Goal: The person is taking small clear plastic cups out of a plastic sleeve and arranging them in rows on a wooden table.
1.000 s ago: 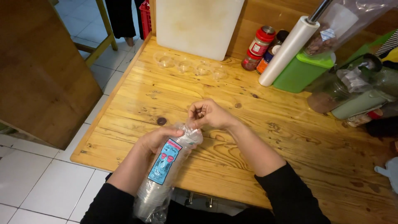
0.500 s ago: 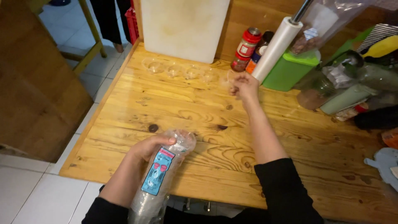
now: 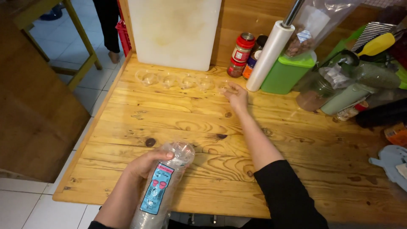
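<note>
While the right hand (image 3: 236,94) pinches a clear cup (image 3: 226,86) at twelve o'clock, ending a row of four cups (image 3: 176,80), the left hand (image 3: 146,164) wraps the sleeve of stacked cups (image 3: 163,188) at six. Risk: featherlight cups tip if nudged; sleeve overhangs the table (image 3: 296,169) edge, could slide.

A knotty pine table (image 3: 296,140) with strong grain fills most of the view, lit evenly from above. Behind its far edge rises a wood-panelled wall (image 3: 241,21), against which a white cutting board (image 3: 174,32) leans. Left of the table lies a floor of pale square tiles (image 3: 17,208). A brown wooden cabinet (image 3: 29,106) stands there, and beyond it a yellow-green wooden stool (image 3: 76,34).
</note>
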